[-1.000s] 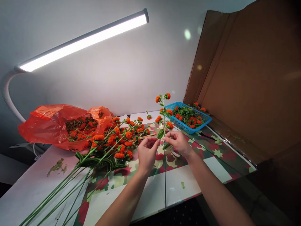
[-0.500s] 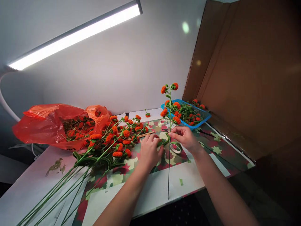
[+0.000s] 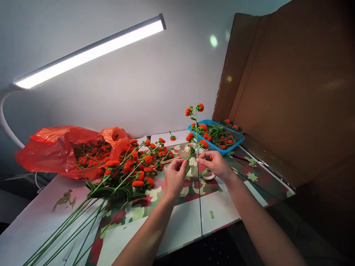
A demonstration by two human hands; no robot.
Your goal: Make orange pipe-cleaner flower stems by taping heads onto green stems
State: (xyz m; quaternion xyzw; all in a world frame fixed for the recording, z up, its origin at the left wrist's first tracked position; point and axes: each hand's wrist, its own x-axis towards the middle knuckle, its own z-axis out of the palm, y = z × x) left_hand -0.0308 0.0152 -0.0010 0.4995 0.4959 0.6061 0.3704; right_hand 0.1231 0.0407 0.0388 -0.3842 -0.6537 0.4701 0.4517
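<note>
Upright before me stands an artificial flower stem (image 3: 200, 203), a dark wire with several fuzzy orange blooms (image 3: 203, 127) on the green top part. My right hand (image 3: 217, 165) pinches this stem below the blooms between thumb and fingers. Just left of it, my left hand (image 3: 175, 177) is closed on a fuzzy green leaf (image 3: 192, 151), held close beside the stem. Whether the leaf touches the stem I cannot tell. Behind the stem, near my right hand, a roll of green tape (image 3: 206, 178) lies on the patterned mat.
Finished-looking orange flower stems (image 3: 138, 173) lie in a pile at left, beside a red plastic bag (image 3: 55, 147) of blooms. A blue basket (image 3: 235, 145) with more flowers stands at the back right. A lamp (image 3: 94, 51) hangs above; cardboard (image 3: 277, 92) walls the right side.
My left hand has turned and raised the leaf, which now points up beside the stem. The stem's lower end has shifted slightly right and its top slightly left. The view has tilted a little.
</note>
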